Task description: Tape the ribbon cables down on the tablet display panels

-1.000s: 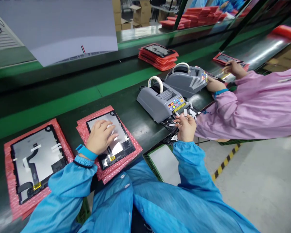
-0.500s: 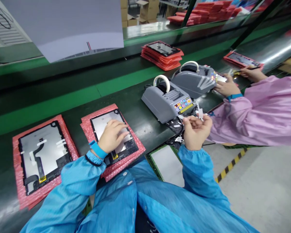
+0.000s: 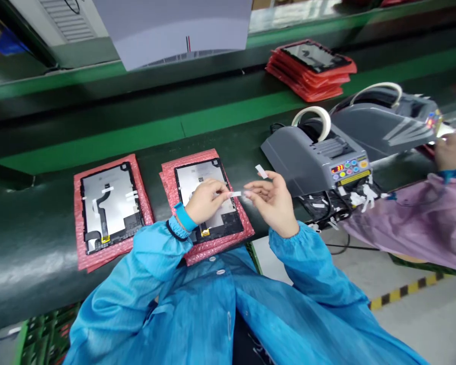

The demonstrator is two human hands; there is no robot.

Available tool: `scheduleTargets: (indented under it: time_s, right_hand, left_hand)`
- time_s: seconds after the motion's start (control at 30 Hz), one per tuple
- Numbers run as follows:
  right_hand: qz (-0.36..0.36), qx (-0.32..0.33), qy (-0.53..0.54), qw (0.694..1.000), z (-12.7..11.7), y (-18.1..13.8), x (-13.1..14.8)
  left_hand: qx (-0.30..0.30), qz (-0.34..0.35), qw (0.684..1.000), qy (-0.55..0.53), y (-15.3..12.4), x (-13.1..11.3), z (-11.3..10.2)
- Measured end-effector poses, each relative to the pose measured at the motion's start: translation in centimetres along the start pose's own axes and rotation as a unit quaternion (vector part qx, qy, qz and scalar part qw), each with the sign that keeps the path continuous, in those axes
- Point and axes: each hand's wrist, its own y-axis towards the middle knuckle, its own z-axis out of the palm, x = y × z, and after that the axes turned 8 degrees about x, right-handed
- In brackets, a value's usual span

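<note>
My left hand (image 3: pixel 205 200) hovers over a tablet back panel (image 3: pixel 207 196) lying on red bubble wrap (image 3: pixel 216 241). Its fingers pinch one end of a small white tape strip (image 3: pixel 235 194). My right hand (image 3: pixel 271 200) is palm up just right of the panel, fingertips on the strip's other end, with a second tape strip (image 3: pixel 261 171) stuck to a raised finger. A second panel (image 3: pixel 110 205) with white tape pieces on it lies on bubble wrap to the left.
Two grey tape dispensers (image 3: pixel 315 154) (image 3: pixel 387 119) stand to the right, cut tape strips (image 3: pixel 359 195) hanging at the near one's front. A co-worker's pink sleeve (image 3: pixel 421 223) and hand (image 3: pixel 452 149) are at far right. Stacked red-wrapped panels (image 3: pixel 311 68) lie beyond the green belt (image 3: pixel 137 137).
My right hand left the dispenser and came left with tape strips. My left hand lifted off the panel and took one end of a strip. The view swung left.
</note>
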Motion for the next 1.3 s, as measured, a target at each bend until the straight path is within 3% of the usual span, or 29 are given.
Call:
scheduleTargets:
  time_s: [0.37,0.63,0.83,1.3]
  right_hand:
    - [0.047,0.059,0.032,0.997,1.0,2.1,-1.3]
    - [0.097,0.05,-0.039,0.993,0.9,3.5,-4.0]
    - [0.106,0.053,-0.071,0.99,1.1,3.9,-5.0]
    - [0.143,0.102,-0.18,0.968,0.1,5.2,-4.1]
  left_hand:
    - [0.01,-0.043,0.999,0.001,0.4,1.5,0.4]
    - [0.039,-0.182,0.971,0.15,1.0,1.5,2.3]
    - [0.045,-0.186,0.964,0.186,1.1,1.6,3.0]
    - [0.033,-0.188,0.958,0.214,1.0,1.2,3.2]
